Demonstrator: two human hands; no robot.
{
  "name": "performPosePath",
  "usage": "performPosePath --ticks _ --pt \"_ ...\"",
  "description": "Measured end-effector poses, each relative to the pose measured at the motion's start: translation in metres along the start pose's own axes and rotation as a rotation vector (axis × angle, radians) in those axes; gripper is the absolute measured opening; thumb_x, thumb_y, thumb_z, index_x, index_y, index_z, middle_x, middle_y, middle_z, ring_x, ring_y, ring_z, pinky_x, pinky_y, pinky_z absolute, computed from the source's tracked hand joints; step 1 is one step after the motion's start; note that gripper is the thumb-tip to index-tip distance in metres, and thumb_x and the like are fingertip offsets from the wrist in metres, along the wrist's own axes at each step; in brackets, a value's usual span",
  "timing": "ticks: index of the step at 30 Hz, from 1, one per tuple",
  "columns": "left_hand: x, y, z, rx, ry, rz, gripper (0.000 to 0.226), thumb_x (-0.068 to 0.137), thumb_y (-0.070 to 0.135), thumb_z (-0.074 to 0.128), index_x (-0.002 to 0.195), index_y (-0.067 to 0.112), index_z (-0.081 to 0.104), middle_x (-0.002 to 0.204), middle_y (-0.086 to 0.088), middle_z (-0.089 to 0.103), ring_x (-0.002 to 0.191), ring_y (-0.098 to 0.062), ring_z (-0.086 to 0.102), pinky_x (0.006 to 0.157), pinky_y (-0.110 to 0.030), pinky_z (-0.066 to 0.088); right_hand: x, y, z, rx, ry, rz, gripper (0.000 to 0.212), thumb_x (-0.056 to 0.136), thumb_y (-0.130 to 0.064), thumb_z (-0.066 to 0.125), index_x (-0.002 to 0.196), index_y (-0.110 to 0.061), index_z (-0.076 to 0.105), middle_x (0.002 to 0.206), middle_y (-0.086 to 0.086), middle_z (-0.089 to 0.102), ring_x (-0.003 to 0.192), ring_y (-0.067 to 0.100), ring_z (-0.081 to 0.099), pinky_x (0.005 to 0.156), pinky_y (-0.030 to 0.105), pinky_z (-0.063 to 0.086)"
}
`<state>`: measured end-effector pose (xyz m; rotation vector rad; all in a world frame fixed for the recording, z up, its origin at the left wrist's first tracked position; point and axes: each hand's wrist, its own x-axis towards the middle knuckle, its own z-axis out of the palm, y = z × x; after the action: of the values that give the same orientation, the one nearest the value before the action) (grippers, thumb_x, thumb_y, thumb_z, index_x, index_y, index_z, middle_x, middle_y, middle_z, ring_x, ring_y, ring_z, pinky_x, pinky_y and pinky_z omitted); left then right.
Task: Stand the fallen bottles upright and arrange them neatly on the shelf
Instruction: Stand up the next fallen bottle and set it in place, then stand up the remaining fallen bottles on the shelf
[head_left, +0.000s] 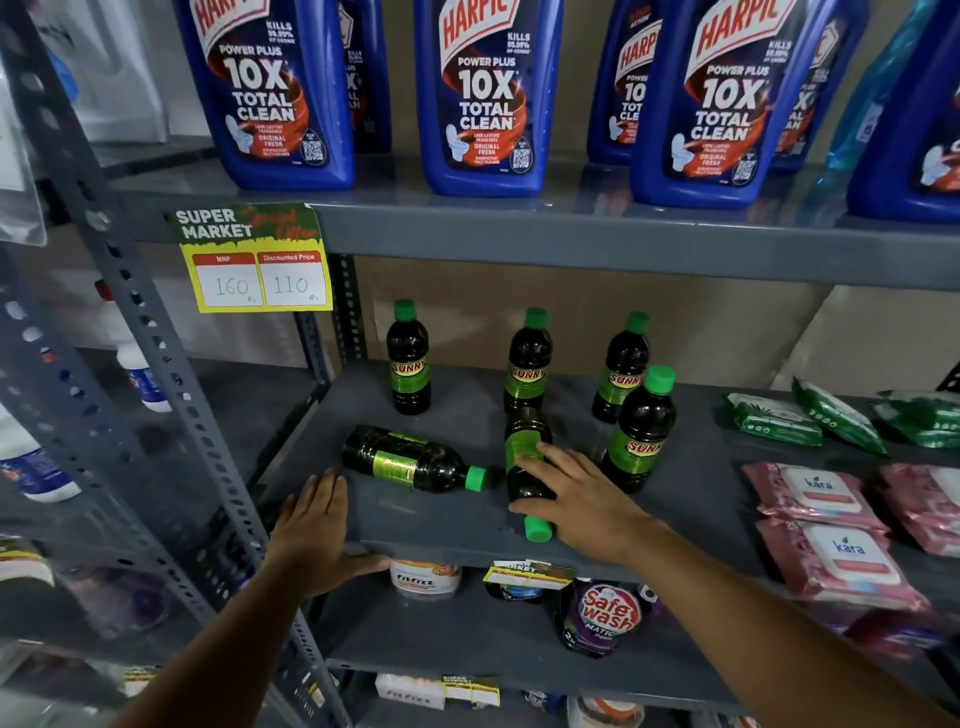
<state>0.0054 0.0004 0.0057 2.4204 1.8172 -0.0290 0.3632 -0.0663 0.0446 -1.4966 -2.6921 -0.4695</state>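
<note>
Several dark bottles with green caps and green labels stand or lie on the grey middle shelf (447, 519). Three stand upright in a back row: one at the left (409, 358), one in the middle (528, 361), one at the right (622, 366). A fourth upright bottle (641, 428) stands nearer the front. One fallen bottle (413, 460) lies sideways, cap pointing right. A second fallen bottle (527, 470) lies with its cap toward the shelf's front edge. My right hand (574, 493) wraps over this second bottle. My left hand (317, 525) rests flat on the shelf's front left edge, holding nothing.
Blue toilet cleaner bottles (488, 93) fill the shelf above. A yellow price tag (257, 260) hangs from that shelf. Green packets (831, 421) and pink wipe packs (826, 525) lie at the right. A grey slotted upright (156, 374) stands at the left. Detergent pouches (602, 616) sit on the shelf below.
</note>
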Motion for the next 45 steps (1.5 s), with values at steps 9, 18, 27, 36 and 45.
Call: performPosePath --ticks 9,18,27,36,45 --pt "0.001 -0.001 0.000 -0.030 0.006 -0.007 0.147 0.040 0.103 0.024 0.150 0.010 -0.006 0.161 -0.009 -0.004 0.147 -0.026 -0.006 0.118 -0.047 0.002 0.031 0.016 -0.046 0.579 0.353 0.428 0.045 0.090 -0.032 0.064 0.129 -0.016 0.051 0.132 0.012 0.058 0.118 0.032 0.058 0.095 0.043 0.048" --pt "-0.002 0.003 0.002 0.005 0.013 -0.011 0.135 0.057 0.093 0.044 0.149 0.009 -0.008 0.161 -0.009 -0.006 0.147 -0.027 -0.006 0.118 -0.046 0.002 0.060 0.041 -0.053 1.065 0.270 0.847 0.067 0.085 -0.047 0.065 0.140 -0.022 0.037 0.130 0.004 0.057 0.119 0.023 0.054 0.094 0.035 0.043" --pt "0.000 -0.001 0.004 -0.001 0.040 0.003 0.131 0.061 0.089 0.048 0.149 0.008 -0.007 0.161 -0.009 -0.004 0.147 -0.027 -0.005 0.119 -0.047 0.002 0.065 0.033 -0.040 1.040 0.257 0.924 0.081 0.071 -0.028 0.080 0.137 -0.021 0.034 0.119 0.000 0.057 0.112 0.023 0.058 0.091 0.033 0.045" --pt "0.000 -0.001 0.006 -0.008 0.052 0.006 0.132 0.060 0.090 0.047 0.149 0.008 -0.005 0.161 -0.010 -0.002 0.147 -0.027 -0.004 0.118 -0.047 0.003 0.066 0.026 -0.031 1.112 0.348 0.909 0.099 0.070 -0.015 0.081 0.144 -0.013 0.016 0.125 0.002 0.051 0.115 0.019 0.052 0.096 0.033 0.040" --pt "-0.001 0.000 0.005 -0.042 0.056 0.002 0.134 0.055 0.093 0.040 0.149 0.011 -0.008 0.161 -0.009 -0.006 0.147 -0.026 -0.008 0.119 -0.047 0.000 0.054 -0.026 -0.019 0.318 0.682 0.490 0.064 0.070 -0.046 0.067 0.122 -0.011 0.052 0.119 0.011 0.050 0.112 0.029 0.047 0.094 0.040 0.033"
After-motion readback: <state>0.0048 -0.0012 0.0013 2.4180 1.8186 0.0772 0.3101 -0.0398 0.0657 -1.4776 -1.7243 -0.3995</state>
